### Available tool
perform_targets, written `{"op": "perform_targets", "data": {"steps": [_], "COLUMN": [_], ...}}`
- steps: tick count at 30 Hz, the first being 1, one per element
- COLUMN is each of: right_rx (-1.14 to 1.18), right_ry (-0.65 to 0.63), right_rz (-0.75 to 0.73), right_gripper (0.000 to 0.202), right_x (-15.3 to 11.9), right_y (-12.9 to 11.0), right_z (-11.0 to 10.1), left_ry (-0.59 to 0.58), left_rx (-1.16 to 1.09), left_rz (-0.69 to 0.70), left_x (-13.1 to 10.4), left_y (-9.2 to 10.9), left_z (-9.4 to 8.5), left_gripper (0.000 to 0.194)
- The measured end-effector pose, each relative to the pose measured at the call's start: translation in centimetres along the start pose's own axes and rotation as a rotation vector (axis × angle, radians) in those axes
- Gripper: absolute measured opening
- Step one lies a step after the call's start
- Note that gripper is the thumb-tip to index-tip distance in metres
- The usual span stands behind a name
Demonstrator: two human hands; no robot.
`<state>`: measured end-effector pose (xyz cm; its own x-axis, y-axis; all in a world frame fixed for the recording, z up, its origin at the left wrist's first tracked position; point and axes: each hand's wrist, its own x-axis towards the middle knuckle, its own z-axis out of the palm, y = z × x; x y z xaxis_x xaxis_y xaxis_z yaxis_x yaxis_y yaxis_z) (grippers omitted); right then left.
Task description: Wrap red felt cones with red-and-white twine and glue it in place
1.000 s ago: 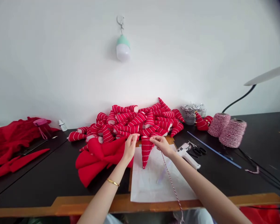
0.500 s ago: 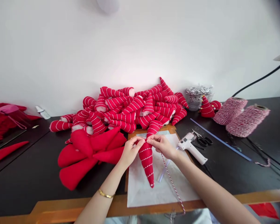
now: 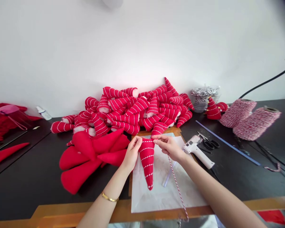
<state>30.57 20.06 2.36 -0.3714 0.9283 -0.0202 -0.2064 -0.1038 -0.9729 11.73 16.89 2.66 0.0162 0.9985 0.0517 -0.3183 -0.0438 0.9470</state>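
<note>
A red felt cone (image 3: pixel 147 161) wound with red-and-white twine hangs point-down between my hands above a white sheet (image 3: pixel 142 202). My left hand (image 3: pixel 133 152) pinches the left corner of its wide top edge. At the right corner, my right hand (image 3: pixel 167 146) has thumb and fingertips closed on the edge, perhaps with the twine. A loose length of twine (image 3: pixel 177 185) drops from below my right hand to the table's front edge. Beneath it a clear glue stick (image 3: pixel 166 180) lies on the sheet.
Wound cones (image 3: pixel 125 109) are heaped against the wall, with plain red cones (image 3: pixel 80 167) at left. To the right lie a glue gun (image 3: pixel 199 153), scissors (image 3: pixel 209 143), a blue strip (image 3: pixel 228 144) and twine spools (image 3: pixel 256 125). A tub (image 3: pixel 200 103) stands behind.
My hands have moved apart along the cone's top edge, which is now spread wider and flatter. The cone's tip has shifted slightly left. The view has turned a little.
</note>
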Motion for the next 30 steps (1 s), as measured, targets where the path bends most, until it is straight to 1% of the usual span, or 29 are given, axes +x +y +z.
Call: {"op": "perform_targets", "data": {"steps": [3,5,10,12,16,19,20,22,25,26,28,30], "right_rx": [0.039,0.054,0.054,0.037,-0.006,-0.025,-0.034,-0.068,-0.166,-0.197,-0.241,-0.264], "right_ry": [0.01,0.007,-0.003,-0.007,-0.029,-0.015,-0.003,0.011,-0.003,-0.013,-0.032,-0.049], "right_rz": [0.038,0.055,0.039,0.037,0.025,-0.009,-0.025,-0.051,-0.078,-0.087,-0.11,-0.13], "right_gripper": [0.053,0.056,0.063,0.061,0.046,0.043,0.043,0.042,0.041,0.041,0.039,0.038], "right_x": [0.03,-0.06,-0.22,-0.12,0.11,0.14,0.12,0.06,-0.1,-0.18,-0.35,-0.5], "right_y": [-0.11,-0.17,-0.08,0.07,0.31,0.15,0.03,-0.23,-0.54,-0.6,-0.65,-0.64], "right_z": [-0.09,0.02,0.25,0.17,-0.01,-0.03,-0.04,-0.08,-0.02,0.07,0.38,0.76], "left_ry": [0.034,0.043,0.01,0.011,0.033,0.028,0.025,0.028,0.027,0.019,-0.009,-0.039], "left_rx": [-0.097,-0.157,-0.223,-0.215,-0.2,-0.17,-0.146,-0.041,0.244,0.34,0.486,0.572], "left_rz": [0.023,0.012,-0.053,-0.062,-0.039,-0.039,-0.03,0.045,0.222,0.258,0.297,0.32], "left_x": [0.02,-0.07,-0.46,-0.52,-0.37,-0.12,-0.02,0.12,0.09,0.01,-0.19,-0.36], "left_y": [0.22,0.47,0.88,0.86,0.6,0.25,0.13,-0.07,-0.03,0.07,0.31,0.47], "left_z": [0.03,0.16,0.48,0.48,0.34,0.14,0.06,-0.11,-0.2,-0.17,-0.03,0.12], "left_gripper": [0.023,0.022,0.022,0.023,0.026,0.031,0.032,0.033,0.036,0.038,0.036,0.031]}}
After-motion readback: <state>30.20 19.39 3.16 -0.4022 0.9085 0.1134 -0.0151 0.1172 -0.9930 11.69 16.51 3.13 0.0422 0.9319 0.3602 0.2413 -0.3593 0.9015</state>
